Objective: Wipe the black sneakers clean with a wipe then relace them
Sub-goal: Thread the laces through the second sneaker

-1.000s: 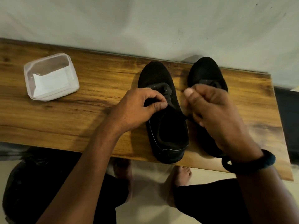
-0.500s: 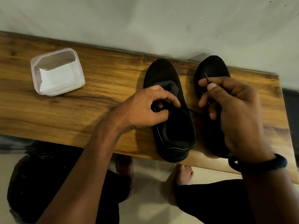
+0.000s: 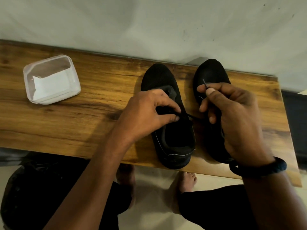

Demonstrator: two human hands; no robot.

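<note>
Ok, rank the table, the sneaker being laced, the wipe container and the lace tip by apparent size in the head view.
1. table
2. sneaker being laced
3. wipe container
4. lace tip
The left hand covers part of the sneaker, yet it clearly looks longer than the container.

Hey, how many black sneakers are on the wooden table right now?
2. The left black fabric sneaker lies on the wooden table under the left hand; the right black fabric sneaker lies beside it, partly hidden by the right hand. Both hands pinch a black lace.
</note>
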